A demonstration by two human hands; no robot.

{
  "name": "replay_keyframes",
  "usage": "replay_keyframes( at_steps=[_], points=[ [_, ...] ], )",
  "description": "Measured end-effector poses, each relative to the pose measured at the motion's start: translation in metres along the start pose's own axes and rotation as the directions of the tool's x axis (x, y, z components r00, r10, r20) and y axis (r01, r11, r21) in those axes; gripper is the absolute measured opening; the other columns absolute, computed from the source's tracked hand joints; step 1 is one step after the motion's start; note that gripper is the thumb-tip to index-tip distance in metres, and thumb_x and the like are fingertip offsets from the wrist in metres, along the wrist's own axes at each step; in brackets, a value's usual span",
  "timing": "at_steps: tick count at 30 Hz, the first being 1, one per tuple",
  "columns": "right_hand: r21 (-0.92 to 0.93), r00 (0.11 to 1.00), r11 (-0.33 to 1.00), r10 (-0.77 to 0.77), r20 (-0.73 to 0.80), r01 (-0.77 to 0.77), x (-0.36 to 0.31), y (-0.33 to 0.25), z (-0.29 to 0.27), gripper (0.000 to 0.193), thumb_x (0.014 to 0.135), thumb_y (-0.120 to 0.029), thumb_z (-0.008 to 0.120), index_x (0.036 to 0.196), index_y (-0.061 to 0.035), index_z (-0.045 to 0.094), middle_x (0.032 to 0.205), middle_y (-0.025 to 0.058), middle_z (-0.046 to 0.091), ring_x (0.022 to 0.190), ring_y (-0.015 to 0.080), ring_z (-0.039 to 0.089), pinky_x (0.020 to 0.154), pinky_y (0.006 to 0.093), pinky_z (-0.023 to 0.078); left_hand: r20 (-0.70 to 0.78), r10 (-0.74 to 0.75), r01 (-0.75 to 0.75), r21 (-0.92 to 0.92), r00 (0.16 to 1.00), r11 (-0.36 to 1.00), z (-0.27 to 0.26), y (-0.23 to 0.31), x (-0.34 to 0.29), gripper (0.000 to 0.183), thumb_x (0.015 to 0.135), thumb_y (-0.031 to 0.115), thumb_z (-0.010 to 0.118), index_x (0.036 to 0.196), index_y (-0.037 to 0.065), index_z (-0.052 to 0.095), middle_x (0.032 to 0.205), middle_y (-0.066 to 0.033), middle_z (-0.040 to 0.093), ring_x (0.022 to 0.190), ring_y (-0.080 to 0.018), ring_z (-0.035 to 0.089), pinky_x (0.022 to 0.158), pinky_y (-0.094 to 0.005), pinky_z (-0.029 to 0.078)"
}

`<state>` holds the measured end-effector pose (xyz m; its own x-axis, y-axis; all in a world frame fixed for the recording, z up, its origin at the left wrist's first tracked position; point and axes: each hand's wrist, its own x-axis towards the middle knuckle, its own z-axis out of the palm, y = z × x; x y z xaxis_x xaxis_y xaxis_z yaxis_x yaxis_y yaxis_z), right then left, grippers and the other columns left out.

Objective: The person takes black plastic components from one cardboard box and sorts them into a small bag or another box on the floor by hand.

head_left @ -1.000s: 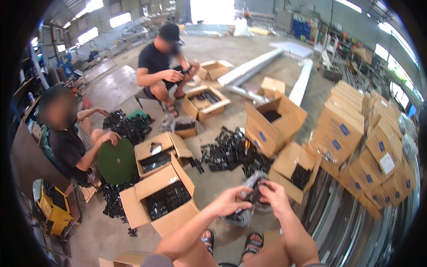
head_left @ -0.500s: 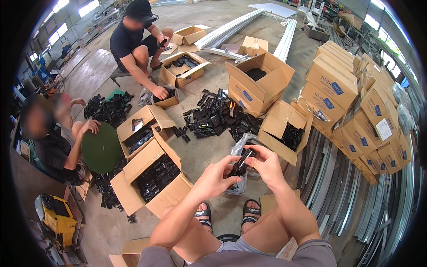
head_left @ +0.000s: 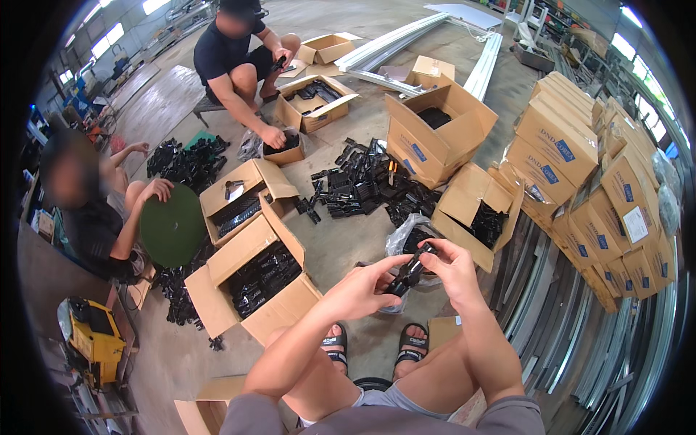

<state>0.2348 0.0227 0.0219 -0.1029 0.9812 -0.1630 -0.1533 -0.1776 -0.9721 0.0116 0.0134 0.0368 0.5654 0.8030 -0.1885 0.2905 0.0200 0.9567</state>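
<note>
Between my two hands is a glossy black plastic part (head_left: 408, 276), long and narrow, tilted with its upper end to the right. The fingers and thumb of my left hand (head_left: 365, 290) close on its lower end. At the upper end, the fingers of my right hand (head_left: 454, 270) grip it. Just beyond and below my hands stands a container lined with a clear plastic bag (head_left: 403, 235), partly hidden by them; dark parts show inside. A heap of similar black parts (head_left: 362, 185) lies on the floor farther ahead.
Open cartons of black parts stand left (head_left: 279, 319) and right (head_left: 464, 192). Stacked closed cartons (head_left: 554, 138) and metal profiles (head_left: 536, 319) line the right side. One person (head_left: 232, 65) sits ahead handling parts; another (head_left: 94, 210) sits left beside a green disc (head_left: 172, 225).
The whole view has shifted, so the surroundings sit farther right. My hands still hold the black part, now slightly lower in the picture, with my right fingers at its upper end.
</note>
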Motion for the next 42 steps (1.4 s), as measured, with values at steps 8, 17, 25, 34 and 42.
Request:
replay_keyframes(
  at_steps=[8,17,25,34,42],
  points=[
    [0.015,1.0,1.0,-0.001,0.0,0.001,0.001,0.002,-0.005,0.033,0.086,-0.012,0.08,0.113,0.0028,0.068,0.099,0.0028,0.069,0.087,0.0074,0.063,0.079,0.0219,0.051,-0.097,0.11,-0.103,0.072,0.989,0.992,0.016,-0.009,0.002,0.077,0.08,0.003,0.078,0.148,0.012,0.043,0.104,-0.0163,0.071,0.093,-0.0235,0.068,0.085,-0.0369,0.053],
    [-0.059,0.998,0.997,-0.057,0.035,0.059,0.012,0.008,0.002,0.038,0.091,-0.014,0.075,0.125,-0.0017,0.065,0.103,0.0029,0.069,0.091,0.0085,0.064,0.081,0.0243,0.053,-0.051,-0.016,0.002,-0.272,0.999,0.962,0.013,-0.009,0.001,0.083,0.083,-0.01,0.069,0.154,0.016,0.034,0.112,-0.0113,0.068,0.099,-0.0136,0.064,0.081,-0.0298,0.053],
    [-0.228,0.992,0.965,-0.121,0.046,0.129,0.015,0.013,0.001,0.037,0.094,-0.013,0.072,0.128,-0.0002,0.066,0.108,0.0051,0.07,0.095,0.0077,0.063,0.083,0.0242,0.053,-0.029,-0.002,-0.011,-0.449,1.0,0.894,0.008,-0.015,0.006,0.087,0.083,-0.013,0.068,0.156,0.017,0.031,0.113,-0.0119,0.067,0.1,-0.0133,0.064,0.078,-0.027,0.054],
    [-0.077,0.995,0.993,-0.093,-0.023,0.091,0.007,0.005,0.009,0.033,0.094,-0.009,0.069,0.125,0.0017,0.067,0.103,0.004,0.071,0.086,0.0065,0.064,0.077,0.0224,0.054,0.022,-0.022,0.029,-0.424,1.0,0.905,0.003,-0.008,0.0,0.084,0.083,-0.005,0.072,0.154,0.015,0.032,0.119,-0.0178,0.066,0.105,-0.0191,0.066,0.084,-0.0321,0.056],
    [-0.069,0.997,0.996,-0.067,-0.033,0.065,0.008,0.009,0.004,0.03,0.094,-0.009,0.069,0.122,0.0023,0.069,0.1,0.0066,0.073,0.088,0.0096,0.067,0.081,0.0247,0.056,0.036,-0.064,0.073,-0.423,0.997,0.903,0.004,-0.003,-0.001,0.086,0.082,-0.008,0.071,0.155,0.016,0.032,0.118,-0.0158,0.067,0.106,-0.0201,0.067,0.084,-0.0308,0.055]
  ],
)
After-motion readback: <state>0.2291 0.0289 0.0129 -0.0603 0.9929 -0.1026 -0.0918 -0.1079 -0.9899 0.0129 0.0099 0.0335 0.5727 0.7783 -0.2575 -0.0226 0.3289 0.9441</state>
